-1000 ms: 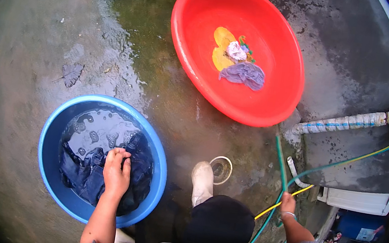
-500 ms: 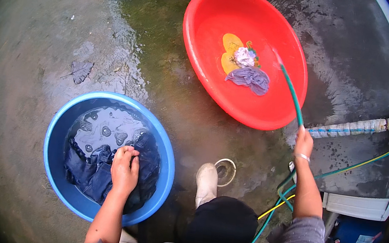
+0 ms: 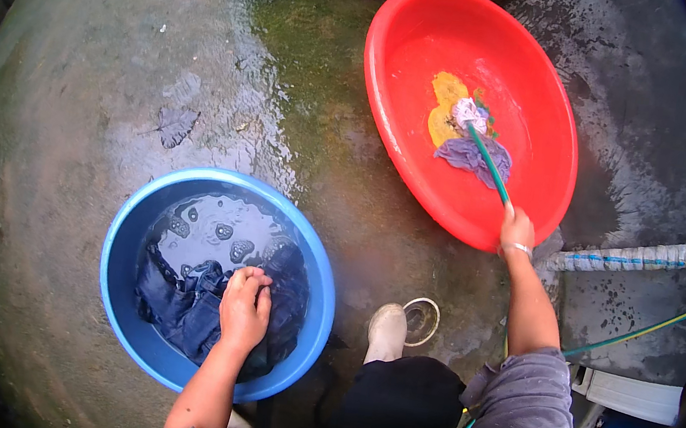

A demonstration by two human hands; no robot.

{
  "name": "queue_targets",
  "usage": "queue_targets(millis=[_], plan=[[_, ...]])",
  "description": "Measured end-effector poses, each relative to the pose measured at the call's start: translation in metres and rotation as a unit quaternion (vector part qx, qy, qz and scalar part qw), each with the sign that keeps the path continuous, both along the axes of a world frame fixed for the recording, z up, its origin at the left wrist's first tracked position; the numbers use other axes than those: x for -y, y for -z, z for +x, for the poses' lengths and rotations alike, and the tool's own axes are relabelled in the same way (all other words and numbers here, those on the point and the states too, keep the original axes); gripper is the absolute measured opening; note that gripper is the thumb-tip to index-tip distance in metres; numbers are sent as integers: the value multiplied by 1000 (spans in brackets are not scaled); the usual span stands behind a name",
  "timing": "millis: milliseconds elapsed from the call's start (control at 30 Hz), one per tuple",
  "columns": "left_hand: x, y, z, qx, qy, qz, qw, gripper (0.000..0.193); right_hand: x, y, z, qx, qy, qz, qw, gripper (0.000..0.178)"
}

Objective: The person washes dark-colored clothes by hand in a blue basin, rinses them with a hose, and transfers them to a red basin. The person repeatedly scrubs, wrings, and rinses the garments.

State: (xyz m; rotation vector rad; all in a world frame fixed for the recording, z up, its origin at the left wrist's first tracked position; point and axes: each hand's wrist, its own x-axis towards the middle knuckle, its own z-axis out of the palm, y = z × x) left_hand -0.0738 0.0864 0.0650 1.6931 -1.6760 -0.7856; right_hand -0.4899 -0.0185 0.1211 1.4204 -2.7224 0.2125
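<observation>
My right hand [image 3: 518, 231] is closed around a green hose [image 3: 487, 163]. The hose end points at the small cloths in a tilted red basin [image 3: 383, 120]. Among these are a crumpled white cloth [image 3: 467, 113], a purple-grey cloth [image 3: 478, 157] and a flat yellow shape [image 3: 446, 98], which may be a print on the basin floor. My left hand [image 3: 246, 310] is over a blue basin [image 3: 113, 262], its fingers loosely bent, the thumb apart and nothing visible in it. Below it, dark blue clothing [image 3: 197, 303] lies half under foamy water.
Wet concrete [image 3: 64, 160] surrounds the basins, with a dark leaf [image 3: 174, 127] on it. My pale boot [image 3: 387, 331] stands beside a round ring-like object [image 3: 420, 322]. On the right are a wrapped pipe [image 3: 632, 258] and a green-yellow hose [image 3: 640, 329].
My right hand has swung the hose end left and down, from the red basin's right side to over its cloths. The left hand keeps its place over the blue basin.
</observation>
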Motion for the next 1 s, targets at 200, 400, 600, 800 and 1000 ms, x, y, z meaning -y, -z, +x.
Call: queue_targets(millis=[200,400,600,800,1000], plan=[[3,-2,-4,23,-1,25,999,8,7,-2,-11,36,-62,8,997,41],[2,-2,-5,23,6,8,1000,8,10,12,15,49,-49,40,997,39],[2,0,-5,35,3,10,999,8,7,34,24,56,-47,17,997,37],[3,-2,-4,32,3,10,999,9,9,32,30,50,-47,27,997,37],[4,0,-6,27,4,16,1000,9,10,36,25,22,-25,32,999,38]])
